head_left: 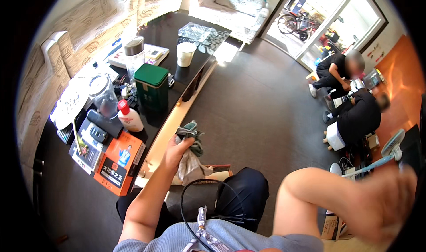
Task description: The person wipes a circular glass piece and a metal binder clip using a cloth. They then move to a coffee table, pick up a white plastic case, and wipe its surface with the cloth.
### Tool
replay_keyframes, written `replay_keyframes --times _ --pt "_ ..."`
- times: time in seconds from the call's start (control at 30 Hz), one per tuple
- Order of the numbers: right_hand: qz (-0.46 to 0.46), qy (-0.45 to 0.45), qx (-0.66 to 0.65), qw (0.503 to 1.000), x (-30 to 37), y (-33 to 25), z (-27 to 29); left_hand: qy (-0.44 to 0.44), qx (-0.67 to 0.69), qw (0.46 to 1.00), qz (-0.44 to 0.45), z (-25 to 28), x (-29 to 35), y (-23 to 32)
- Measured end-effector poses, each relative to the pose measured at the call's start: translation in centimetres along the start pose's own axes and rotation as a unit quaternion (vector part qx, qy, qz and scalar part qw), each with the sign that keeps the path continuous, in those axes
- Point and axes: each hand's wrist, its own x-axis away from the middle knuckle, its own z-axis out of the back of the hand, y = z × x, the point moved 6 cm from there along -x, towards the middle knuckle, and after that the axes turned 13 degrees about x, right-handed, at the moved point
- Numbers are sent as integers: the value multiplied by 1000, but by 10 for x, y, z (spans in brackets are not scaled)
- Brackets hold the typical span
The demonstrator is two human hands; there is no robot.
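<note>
My left hand (174,151) is closed around a bunched cloth (191,164), part green and part beige, that hangs down beside the table's wooden edge. Off to the right, my right hand (381,203) is raised with the arm bent. Motion smears its fingers, so I cannot make out their shape or anything in them. Nearest to my left hand on the black table (165,24) are a white bottle with a red cap (129,116), an orange box (119,164) and a dark green tin (151,88).
A white paper cup (186,55), a clear jar (103,96) and a lidded tumbler (134,59) crowd the table. Patterned sofas (95,23) stand behind it. Two people in black sit low at the right, near a fan (392,147). A glass door (330,25) is at the back.
</note>
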Motion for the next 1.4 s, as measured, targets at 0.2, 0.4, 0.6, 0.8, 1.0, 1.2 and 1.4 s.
replay_keyframes --times 0.2,0.4,0.6,0.8,1.0,1.2,1.4 --pt "-599 -199 50 774 248 148 27 -37 -29 999 -13 2 -1 10" --pt "-653 -354 69 666 366 145 42 -29 -50 998 13 2 2 6" --pt "-639 -485 0 597 384 115 23 -8 -41 999 -30 12 -1 3" --pt "-735 -503 -69 450 386 120 31 3 -32 999 -4 11 0 5" --pt "-796 -426 -88 422 407 119 37 -7 51 998 36 11 -2 5" --pt "-807 -292 7 514 423 136 61 54 18 995 -81 24 -3 13" --pt "-851 -140 -51 503 414 154 69 26 3 997 -69 22 -2 16"
